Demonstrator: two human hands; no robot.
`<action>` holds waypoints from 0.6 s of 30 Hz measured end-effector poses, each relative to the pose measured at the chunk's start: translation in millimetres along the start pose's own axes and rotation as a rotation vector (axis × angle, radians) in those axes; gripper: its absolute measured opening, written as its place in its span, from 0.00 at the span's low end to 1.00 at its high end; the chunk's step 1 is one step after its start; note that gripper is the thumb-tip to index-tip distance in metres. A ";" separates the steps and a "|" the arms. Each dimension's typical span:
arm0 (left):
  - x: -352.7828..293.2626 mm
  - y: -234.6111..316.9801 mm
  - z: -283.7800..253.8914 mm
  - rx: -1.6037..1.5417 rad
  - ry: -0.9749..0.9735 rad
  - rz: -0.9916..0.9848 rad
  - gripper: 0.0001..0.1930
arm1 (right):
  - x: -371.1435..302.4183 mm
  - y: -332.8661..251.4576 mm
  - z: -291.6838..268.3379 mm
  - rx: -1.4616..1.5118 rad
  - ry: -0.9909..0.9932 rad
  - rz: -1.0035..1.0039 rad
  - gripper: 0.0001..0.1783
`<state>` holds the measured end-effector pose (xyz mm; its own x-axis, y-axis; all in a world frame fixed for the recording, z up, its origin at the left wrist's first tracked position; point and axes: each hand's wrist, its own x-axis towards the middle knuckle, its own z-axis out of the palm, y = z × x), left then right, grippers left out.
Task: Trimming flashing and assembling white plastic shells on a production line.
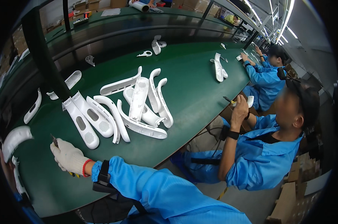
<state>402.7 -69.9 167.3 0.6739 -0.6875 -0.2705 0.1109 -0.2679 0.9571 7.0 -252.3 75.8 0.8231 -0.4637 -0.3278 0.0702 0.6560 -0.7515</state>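
Gripping a slim tool (54,141), the right hand (69,158), in a white knitted glove with a red edge at the wrist, is over the near left of the green tabletop (191,93); its grip is closed on the tool, the dark tip projecting past the fingers and yellow showing beneath the hand; the left hand's grip cannot be told, that hand being out of view; a curved white shell (16,142), blurred, is left of the glove; two white perforated panels (81,121) lie side by side beyond it; curved white strips (139,127) lie to their right, some overlapping; farther right, a seated co-worker (266,153) in blue holds a yellow-handled tool (234,102) and a small white part (250,101).
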 end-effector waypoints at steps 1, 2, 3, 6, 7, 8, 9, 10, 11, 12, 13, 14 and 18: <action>-12.4 -10.7 3.3 0.131 -0.021 0.139 0.22 | -2.1 -4.6 -1.3 -0.098 0.024 -0.044 0.13; -21.6 -24.6 10.8 0.263 -0.046 0.280 0.17 | -3.2 -10.2 -4.4 -0.195 0.052 -0.090 0.13; -4.3 -54.0 -20.0 0.234 -0.115 0.083 0.19 | 0.2 -11.5 -9.4 -0.329 0.126 -0.139 0.14; -22.7 -91.8 25.0 0.256 -0.249 -0.020 0.19 | -8.1 -21.2 -16.0 -0.121 0.076 -0.120 0.14; -13.3 -106.7 16.8 0.301 -0.325 -0.034 0.18 | -12.7 -24.0 -16.7 -0.103 0.062 -0.121 0.15; -10.8 -112.2 29.6 0.413 -0.339 0.005 0.18 | -12.0 -22.1 -16.2 -0.104 0.061 -0.116 0.15; -8.8 -110.5 53.1 0.524 -0.355 0.047 0.17 | -11.3 -20.4 -16.5 -0.137 0.085 -0.147 0.15; -13.2 -108.6 81.0 0.604 -0.271 0.096 0.18 | -11.0 -19.4 -16.1 -0.171 0.108 -0.179 0.16; 18.3 -149.3 54.8 0.785 -0.187 0.505 0.17 | -13.4 -19.3 -8.5 -0.191 0.083 -0.187 0.16; 16.1 -135.5 87.6 0.827 -0.270 0.465 0.15 | -13.1 -20.4 -13.2 -0.199 0.091 -0.190 0.15; 6.2 -111.3 128.4 0.869 -0.347 0.424 0.13 | -13.6 -21.5 -13.8 -0.221 0.101 -0.200 0.15; 1.2 -102.4 146.4 0.838 -0.359 0.451 0.11 | -14.6 -21.7 -11.5 -0.237 0.099 -0.207 0.15; -26.4 -100.1 192.2 0.666 -0.237 0.621 0.15 | -18.8 -12.8 -12.1 -0.174 0.095 -0.319 0.10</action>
<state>233.4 -154.8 58.6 0.2980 -0.9367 0.1836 -0.7084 -0.0881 0.7003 -16.2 -259.2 84.7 0.7187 -0.6870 -0.1074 0.2112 0.3628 -0.9076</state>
